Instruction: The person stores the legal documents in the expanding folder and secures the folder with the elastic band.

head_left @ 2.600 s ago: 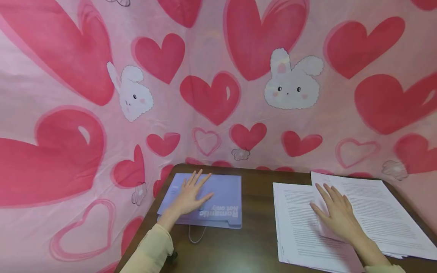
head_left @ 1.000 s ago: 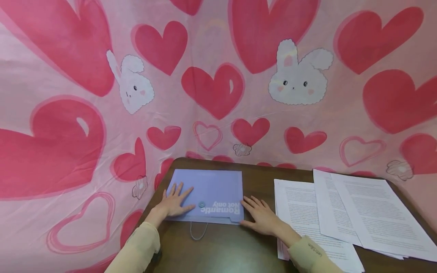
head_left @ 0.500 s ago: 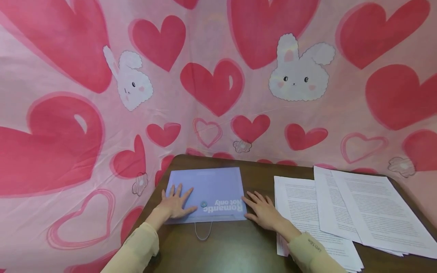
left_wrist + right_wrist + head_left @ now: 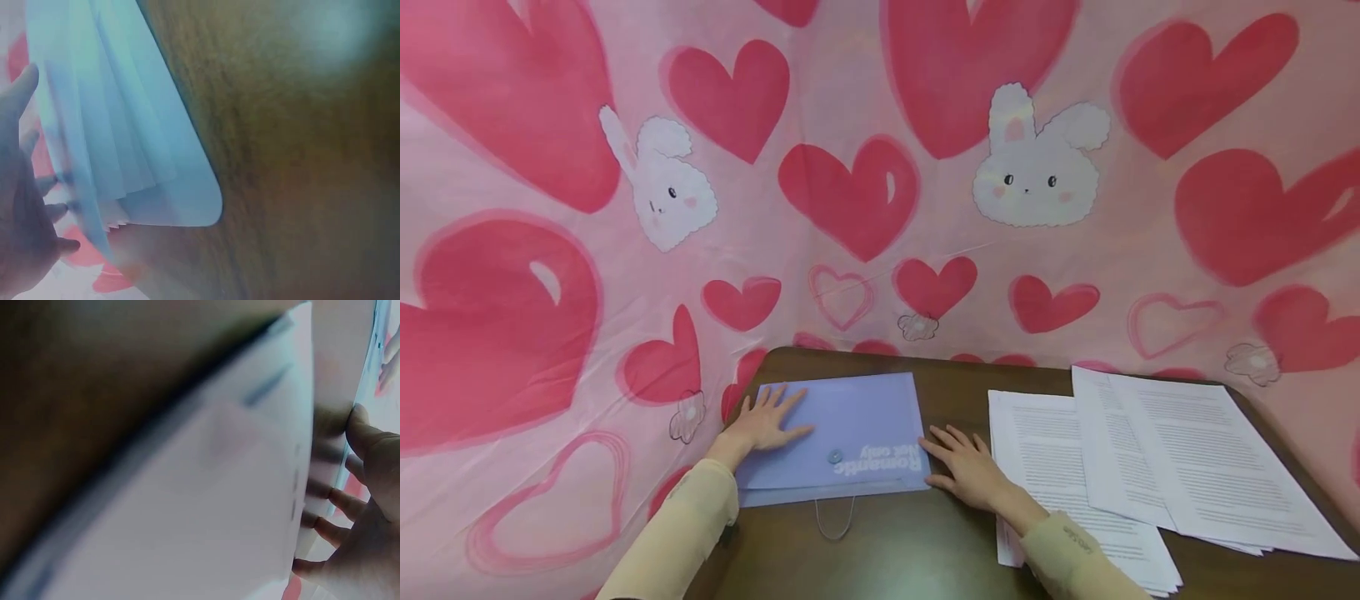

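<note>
A lilac expanding file folder point(image 4: 857, 408) lies on the dark brown table, with mirrored-looking upside-down white lettering, a round button and a grey elastic loop point(image 4: 835, 518) at its near edge. Spread fingers of my left hand point(image 4: 760, 427) rest on the folder's left part. At its right edge, my right hand point(image 4: 970, 471) touches with its fingertips, fingers fairly straight. From the left wrist view, the folder's side point(image 4: 134, 125) shows several pleated layers, the left hand point(image 4: 28, 206) beside them. The right hand point(image 4: 369, 506) appears next to blurred paper in the right wrist view.
Two overlapping groups of printed sheets lie to the right: a nearer stack point(image 4: 1037, 450) partly under the right forearm, and farther sheets point(image 4: 1217, 458) toward the table's right edge. Behind the brown table point(image 4: 887, 550) hangs a pink cloth point(image 4: 850, 317) with hearts and rabbits.
My right hand has moved from the papers to the folder's right edge. The folder has turned slightly, its left end now nearer me. My left hand has shifted to its left edge area.
</note>
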Demonstrator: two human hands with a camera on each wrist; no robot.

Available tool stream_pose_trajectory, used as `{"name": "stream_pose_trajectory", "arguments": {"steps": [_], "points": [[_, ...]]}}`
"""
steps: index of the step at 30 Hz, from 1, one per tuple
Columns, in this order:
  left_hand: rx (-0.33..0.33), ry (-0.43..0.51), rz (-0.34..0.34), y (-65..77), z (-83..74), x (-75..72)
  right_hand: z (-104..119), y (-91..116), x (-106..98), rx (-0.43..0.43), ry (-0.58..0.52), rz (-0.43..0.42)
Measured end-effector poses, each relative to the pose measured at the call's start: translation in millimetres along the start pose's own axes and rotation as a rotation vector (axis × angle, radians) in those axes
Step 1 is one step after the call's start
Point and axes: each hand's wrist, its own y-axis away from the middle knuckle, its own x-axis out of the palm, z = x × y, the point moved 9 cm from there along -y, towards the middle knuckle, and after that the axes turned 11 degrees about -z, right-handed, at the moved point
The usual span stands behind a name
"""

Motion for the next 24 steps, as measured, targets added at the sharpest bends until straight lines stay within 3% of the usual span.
{"name": "stream_pose_trajectory", "arguments": {"steps": [6,16,24], "points": [[-0.032,-0.031,0.02,8.6,12.3,2.0,4.8,0.1,11.8,0.004,0.0,0.027],[-0.056,-0.092,0.022,9.3,7.5,-2.1,3.1,-11.3,2.2,0.027,0.008,0.043],[-0.033,-0.13,-0.052,3.1,7.6,13.0,-11.3,-19.9,-3.7,0.055,0.028,0.059]]}}
